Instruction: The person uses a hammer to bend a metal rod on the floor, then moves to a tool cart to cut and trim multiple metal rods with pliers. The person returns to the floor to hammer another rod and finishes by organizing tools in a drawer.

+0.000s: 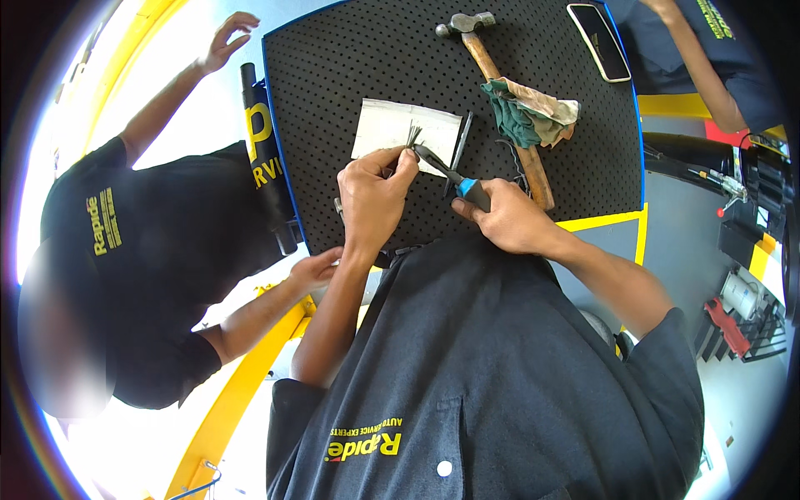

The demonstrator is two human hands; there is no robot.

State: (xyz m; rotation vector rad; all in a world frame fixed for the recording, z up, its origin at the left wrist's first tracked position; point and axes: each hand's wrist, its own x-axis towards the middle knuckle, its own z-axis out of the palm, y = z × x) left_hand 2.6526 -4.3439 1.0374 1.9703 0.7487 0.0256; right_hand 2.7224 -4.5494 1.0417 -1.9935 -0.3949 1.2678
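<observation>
The left hand (375, 196) pinches a bundle of thin dark strands (415, 132) between thumb and fingers, and the right hand (508, 217) grasps blue-and-black pliers (473, 193), their tips right at the strands — whether they bite is too small to tell. Under the strands, a pale sheet (383, 125) lies on the dark, perforated tabletop (325, 83), edged in blue. To the right rests a hammer (479, 57), a green and pinkish cloth (533, 112) across its handle; a phone (598, 42) lies near the far right corner. Beyond — a co-worker (167, 258) at left, another (708, 50) at upper right, grey floor (667, 250) and a red object (727, 327).
</observation>
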